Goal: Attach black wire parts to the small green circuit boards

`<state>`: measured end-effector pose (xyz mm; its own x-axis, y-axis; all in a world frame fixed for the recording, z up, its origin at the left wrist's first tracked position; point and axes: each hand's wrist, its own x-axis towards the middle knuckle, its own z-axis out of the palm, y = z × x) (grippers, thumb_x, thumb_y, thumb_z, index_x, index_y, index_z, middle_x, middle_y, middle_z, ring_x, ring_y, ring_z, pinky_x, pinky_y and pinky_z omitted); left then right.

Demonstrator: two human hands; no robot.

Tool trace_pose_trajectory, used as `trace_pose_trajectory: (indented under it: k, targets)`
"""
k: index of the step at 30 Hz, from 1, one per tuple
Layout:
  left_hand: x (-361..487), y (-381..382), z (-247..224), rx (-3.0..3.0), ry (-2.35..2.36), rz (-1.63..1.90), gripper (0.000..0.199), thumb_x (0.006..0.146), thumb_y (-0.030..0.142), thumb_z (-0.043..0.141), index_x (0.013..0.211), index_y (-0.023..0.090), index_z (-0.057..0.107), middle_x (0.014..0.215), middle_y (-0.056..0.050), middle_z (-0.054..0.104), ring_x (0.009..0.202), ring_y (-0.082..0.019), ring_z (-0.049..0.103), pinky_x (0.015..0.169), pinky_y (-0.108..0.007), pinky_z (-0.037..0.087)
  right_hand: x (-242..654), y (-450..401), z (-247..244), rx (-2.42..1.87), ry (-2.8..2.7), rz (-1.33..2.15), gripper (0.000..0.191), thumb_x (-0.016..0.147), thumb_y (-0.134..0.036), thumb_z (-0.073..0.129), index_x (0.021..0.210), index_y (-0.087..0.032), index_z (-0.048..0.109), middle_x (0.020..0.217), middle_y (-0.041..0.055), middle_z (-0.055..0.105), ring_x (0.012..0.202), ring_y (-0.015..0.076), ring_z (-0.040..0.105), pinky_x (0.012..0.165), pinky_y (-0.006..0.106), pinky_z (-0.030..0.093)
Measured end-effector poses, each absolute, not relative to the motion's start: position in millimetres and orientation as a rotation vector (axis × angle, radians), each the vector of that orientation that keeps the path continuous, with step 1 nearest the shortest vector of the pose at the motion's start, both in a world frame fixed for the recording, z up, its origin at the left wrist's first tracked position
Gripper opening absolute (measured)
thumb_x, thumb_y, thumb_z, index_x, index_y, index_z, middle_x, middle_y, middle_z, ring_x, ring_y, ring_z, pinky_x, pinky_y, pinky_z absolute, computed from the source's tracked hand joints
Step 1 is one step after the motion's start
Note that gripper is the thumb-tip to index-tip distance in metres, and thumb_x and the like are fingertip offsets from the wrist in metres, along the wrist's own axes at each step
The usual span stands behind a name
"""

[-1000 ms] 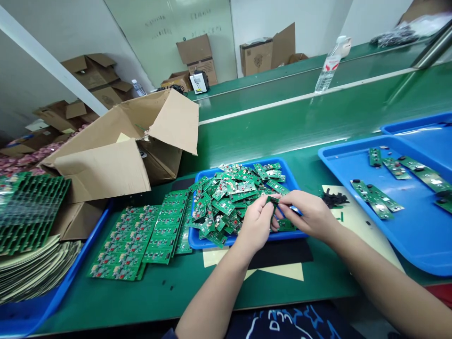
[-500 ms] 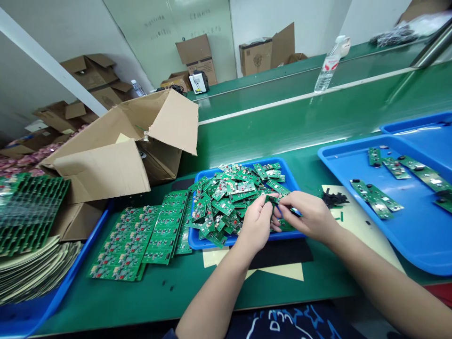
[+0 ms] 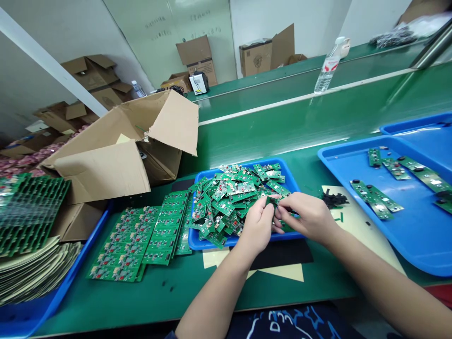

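Observation:
My left hand (image 3: 258, 222) is closed around a small green circuit board (image 3: 271, 201), most of it covered by my fingers. Close against it, my right hand (image 3: 308, 216) has its thumb and fingers pinched at the board's right end; what lies between those fingertips is hidden. Both hands are over the near right part of a blue tray (image 3: 243, 241) heaped with loose circuit boards (image 3: 226, 193). Right of my right hand, a pile of black strips (image 3: 334, 198) lies on a cream sheet (image 3: 367, 238).
Uncut board panels (image 3: 127, 245) lie left of the tray, before an open cardboard box (image 3: 102, 169). At far left are stacked sheets (image 3: 35, 268). A large blue tray (image 3: 409, 240) with several boards stands at right. A water bottle (image 3: 328, 68) stands farther back.
My right hand's fingers have shifted slightly at the board and come a little closer to my left hand. The rest looks the same.

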<state>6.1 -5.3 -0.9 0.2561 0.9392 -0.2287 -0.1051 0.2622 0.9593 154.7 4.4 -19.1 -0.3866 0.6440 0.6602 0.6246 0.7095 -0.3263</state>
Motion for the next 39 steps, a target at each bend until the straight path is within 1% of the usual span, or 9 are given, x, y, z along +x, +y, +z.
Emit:
trace_pose_trajectory:
  k: [4,9,17,26,34,39]
  targets:
    - [6.1,-5.2,0.5,0.996,1.036,0.919,0.035,0.080,0.026,0.047,0.111,0.015,0.058,0.065,0.002,0.049,0.051,-0.008,0.048,0.046,-0.018,0.047,154.4,4.4,-19.1,-0.958,-2.106,0.023,0.019,0.089,-0.019,0.047,0.073,-0.019,0.057,0.061,0.0028,0.062,0.056,0.0134,0.055,0.057,0.026,0.042]
    - [5.9,-5.2,1.0,0.991,1.029,0.903,0.034,0.079,0.028,0.049,0.109,0.014,0.059,0.065,0.002,0.048,0.052,-0.007,0.048,0.045,-0.017,0.047,154.0,5.6,-21.7,-0.976,-2.088,-0.001,0.021,0.090,-0.021,0.047,0.071,-0.019,0.057,0.059,0.0019,0.060,0.054,0.0130,0.054,0.056,0.026,0.041]
    - [5.9,-4.9,-1.5,1.050,1.025,0.897,0.034,0.082,0.029,0.046,0.109,0.014,0.060,0.063,0.002,0.047,0.051,-0.007,0.048,0.044,-0.017,0.047,154.2,6.3,-20.7,-0.944,-2.105,-0.065,0.020,0.089,-0.019,0.048,0.071,-0.019,0.056,0.057,0.0015,0.058,0.053,0.0134,0.053,0.054,0.026,0.039]
    - [5.3,-5.3,-2.7,1.073,1.026,0.882,0.035,0.084,0.026,0.041,0.112,0.014,0.058,0.064,0.002,0.046,0.050,-0.007,0.048,0.044,-0.018,0.047,153.2,5.6,-18.7,-0.936,-2.097,-0.062,0.019,0.089,-0.018,0.048,0.071,-0.019,0.056,0.058,0.0016,0.060,0.053,0.0131,0.055,0.055,0.025,0.040]
    - [6.0,-3.5,-2.6,1.089,1.020,0.875,0.031,0.084,0.026,0.041,0.107,0.012,0.058,0.064,0.003,0.045,0.049,-0.007,0.048,0.044,-0.017,0.048,153.6,6.1,-22.4,-0.947,-2.090,-0.057,0.018,0.089,-0.018,0.049,0.072,-0.018,0.056,0.059,0.0019,0.060,0.054,0.0132,0.055,0.056,0.025,0.041]
    - [5.6,-3.5,-5.7,1.116,1.015,0.883,0.023,0.086,0.030,0.042,0.095,0.013,0.055,0.062,0.004,0.046,0.048,-0.006,0.048,0.044,-0.018,0.049,153.1,6.3,-23.1,-0.940,-2.095,-0.052,0.018,0.088,-0.018,0.049,0.072,-0.017,0.056,0.058,0.0015,0.060,0.055,0.0133,0.056,0.057,0.025,0.042]
